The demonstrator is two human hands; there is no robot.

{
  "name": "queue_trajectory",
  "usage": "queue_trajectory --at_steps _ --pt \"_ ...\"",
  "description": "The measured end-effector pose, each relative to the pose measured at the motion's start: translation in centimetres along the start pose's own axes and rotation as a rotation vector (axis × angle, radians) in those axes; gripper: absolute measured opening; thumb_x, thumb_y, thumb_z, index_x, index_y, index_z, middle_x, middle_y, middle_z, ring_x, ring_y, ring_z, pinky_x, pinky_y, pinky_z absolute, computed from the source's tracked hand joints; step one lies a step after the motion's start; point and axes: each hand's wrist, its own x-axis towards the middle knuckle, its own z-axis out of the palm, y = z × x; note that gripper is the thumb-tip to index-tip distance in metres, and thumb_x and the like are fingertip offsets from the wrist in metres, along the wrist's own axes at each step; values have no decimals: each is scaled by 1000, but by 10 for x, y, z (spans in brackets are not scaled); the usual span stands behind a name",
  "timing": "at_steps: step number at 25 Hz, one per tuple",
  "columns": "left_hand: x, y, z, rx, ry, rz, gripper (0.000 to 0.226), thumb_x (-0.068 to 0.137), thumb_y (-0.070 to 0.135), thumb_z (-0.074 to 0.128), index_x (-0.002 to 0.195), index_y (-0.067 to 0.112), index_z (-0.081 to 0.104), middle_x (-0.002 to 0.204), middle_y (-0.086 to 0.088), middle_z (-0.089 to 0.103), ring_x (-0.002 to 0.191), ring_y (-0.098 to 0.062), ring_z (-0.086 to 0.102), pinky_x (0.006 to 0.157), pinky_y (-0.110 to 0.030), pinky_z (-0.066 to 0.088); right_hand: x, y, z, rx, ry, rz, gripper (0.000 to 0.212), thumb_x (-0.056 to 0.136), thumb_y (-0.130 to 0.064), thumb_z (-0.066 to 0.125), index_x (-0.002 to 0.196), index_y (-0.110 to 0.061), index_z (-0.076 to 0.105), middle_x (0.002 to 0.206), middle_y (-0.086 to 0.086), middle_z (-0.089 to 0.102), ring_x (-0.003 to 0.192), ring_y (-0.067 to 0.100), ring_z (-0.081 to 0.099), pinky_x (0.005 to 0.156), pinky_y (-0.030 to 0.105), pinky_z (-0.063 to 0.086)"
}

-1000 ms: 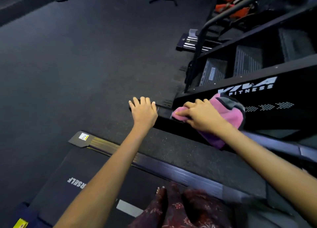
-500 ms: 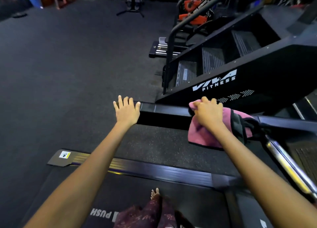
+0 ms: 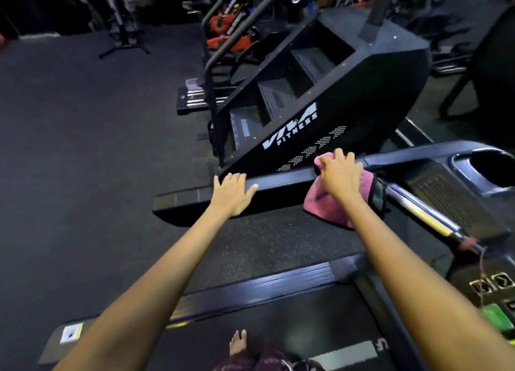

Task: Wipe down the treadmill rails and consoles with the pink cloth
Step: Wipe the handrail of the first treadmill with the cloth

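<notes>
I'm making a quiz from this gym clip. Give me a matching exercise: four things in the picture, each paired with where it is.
Things:
1. pink cloth
2. left hand
3. bare foot
4. stair machine

Places:
A. on the treadmill belt
B. beyond the rail, marked VIVA FITNESS
C. flat on the rail, holding nothing
D. draped over the rail under the right hand

Pairs: 1-D, 2-C, 3-A, 4-B

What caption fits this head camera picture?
Right hand presses pink cloth onto treadmill rail; left hand rests on it.
</notes>
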Motion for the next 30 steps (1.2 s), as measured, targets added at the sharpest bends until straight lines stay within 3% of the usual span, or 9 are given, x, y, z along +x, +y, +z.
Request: queue_trajectory --at_steps 2,7,11,13,18,21,23,27,30 --pt "11 14 -1 11 -38 169 64 97 50 27 146 8 22 152 -8 27 140 -23 23 114 -51 11 -5 -5 5 24 24 112 26 90 -21 48 114 -20 59 118 9 48 107 33 42 83 42 37" --pt "31 40 4 64 -66 484 71 97 48 32 149 8 7 157 -5 9 145 -19 8 115 -44 9 -19 4 3 -16 6 -8 33 88 -24 50 120 -27 57 117 5 50 103 32 45 77 41 40" --pt "50 67 5 131 -94 676 70 97 48 32 149 8 5 158 -5 1 145 -19 2 118 -41 9 -4 52 -9 66 -51 388 31 94 -20 45 121 -30 57 116 7 49 107 33 43 85 43 38" --pt "58 81 8 130 -108 708 71 97 48 33 149 8 5 158 -5 1 145 -19 2 117 -40 8 0 50 -11 88 -74 431 31 95 -20 42 121 -28 58 116 8 48 106 33 43 85 43 37" --pt "85 123 9 192 -143 782 78 95 49 36 148 6 -1 158 -7 -4 145 -19 -1 117 -41 6 -4 45 -5 -2 -78 213 29 96 -26 41 121 -28 54 113 4 47 101 30 44 73 37 34" --pt "99 142 10 240 -152 819 83 93 51 39 148 5 -2 158 -6 -4 145 -18 -1 117 -42 7 21 73 -14 90 -102 373 22 92 -15 43 99 -25 62 100 4 45 97 30 45 71 35 31" --pt "106 148 12 190 -125 823 79 94 53 36 149 8 0 158 -4 1 145 -16 1 116 -42 8 43 82 -19 119 -141 468 22 91 -14 43 90 -25 62 103 6 45 101 34 48 73 35 34" --pt "110 150 17 64 -74 787 73 95 55 30 150 13 5 158 2 7 145 -11 3 116 -40 4 52 83 -16 39 -158 399 22 94 -21 43 107 -23 62 115 8 46 105 35 48 75 36 37" --pt "109 151 17 -10 -70 766 68 96 51 29 150 15 8 158 4 7 144 -8 3 116 -36 4 28 77 -11 68 -170 385 32 88 -46 50 114 -28 53 118 5 43 107 36 45 83 46 39"
